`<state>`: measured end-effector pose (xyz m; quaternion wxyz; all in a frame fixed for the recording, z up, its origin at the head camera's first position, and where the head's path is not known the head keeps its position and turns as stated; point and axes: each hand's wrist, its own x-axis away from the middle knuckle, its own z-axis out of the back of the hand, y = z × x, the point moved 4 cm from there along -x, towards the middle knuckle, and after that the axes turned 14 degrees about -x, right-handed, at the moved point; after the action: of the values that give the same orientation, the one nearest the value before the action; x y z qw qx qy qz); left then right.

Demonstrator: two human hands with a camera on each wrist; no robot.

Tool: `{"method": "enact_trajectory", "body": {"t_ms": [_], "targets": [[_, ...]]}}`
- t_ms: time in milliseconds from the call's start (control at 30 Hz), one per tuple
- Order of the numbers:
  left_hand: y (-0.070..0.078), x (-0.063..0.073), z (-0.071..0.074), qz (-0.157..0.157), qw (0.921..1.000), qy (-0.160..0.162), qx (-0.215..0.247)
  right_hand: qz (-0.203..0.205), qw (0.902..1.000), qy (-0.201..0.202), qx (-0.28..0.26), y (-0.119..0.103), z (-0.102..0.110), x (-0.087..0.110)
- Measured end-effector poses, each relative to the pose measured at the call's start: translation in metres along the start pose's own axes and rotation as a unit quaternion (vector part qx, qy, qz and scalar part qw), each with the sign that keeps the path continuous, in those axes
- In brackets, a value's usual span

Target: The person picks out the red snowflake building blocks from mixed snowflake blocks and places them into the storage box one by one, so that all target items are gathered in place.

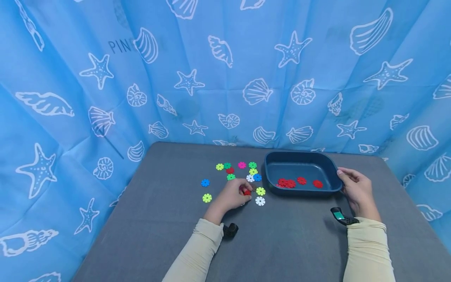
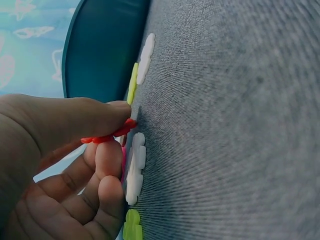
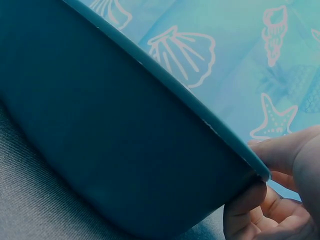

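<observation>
My left hand point(image 1: 232, 194) pinches a red notched plastic disc point(image 2: 120, 132) between thumb and fingers, close over the table. In the left wrist view a white disc point(image 2: 135, 170) lies on the cloth just beside the fingertips. My right hand point(image 1: 360, 192) grips the right end of a dark blue rectangular basin point(image 1: 306, 190), thumb at the rim and curled fingers below it, as the right wrist view shows. Inside the basin several red discs point(image 1: 301, 180) lie on the floor, mostly along its near side.
Around the left hand lie loose discs: a blue one point(image 1: 205, 183), a pink one point(image 1: 241, 165), several yellow-green ones point(image 1: 207, 197), green ones point(image 1: 252, 165) and white ones point(image 1: 260, 201). A red disc point(image 1: 230, 170) lies among them. Behind the grey table point(image 1: 282, 239) hangs a blue shell-print curtain point(image 1: 211, 102).
</observation>
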<state>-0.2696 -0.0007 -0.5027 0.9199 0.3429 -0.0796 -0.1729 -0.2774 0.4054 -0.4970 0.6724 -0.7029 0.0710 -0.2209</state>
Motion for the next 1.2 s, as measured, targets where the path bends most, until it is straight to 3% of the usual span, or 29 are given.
{"method": "enact_trajectory", "body": {"t_ms": [333, 867, 1200], "targets": [[0.001, -0.001, 0.001, -0.001, 0.9999, -0.002, 0.016, 0.006, 0.9997, -0.001, 0.024, -0.003, 0.000, 0.000], [0.007, -0.006, -0.002, -0.011, 0.9999, 0.007, 0.001, 0.006, 0.9999, 0.000, 0.010, -0.004, -0.001, 0.001], [0.018, -0.008, 0.002, -0.023, 0.9995, 0.011, 0.017, 0.001, 1.0000, 0.002, 0.007, 0.001, 0.000, 0.000]]}}
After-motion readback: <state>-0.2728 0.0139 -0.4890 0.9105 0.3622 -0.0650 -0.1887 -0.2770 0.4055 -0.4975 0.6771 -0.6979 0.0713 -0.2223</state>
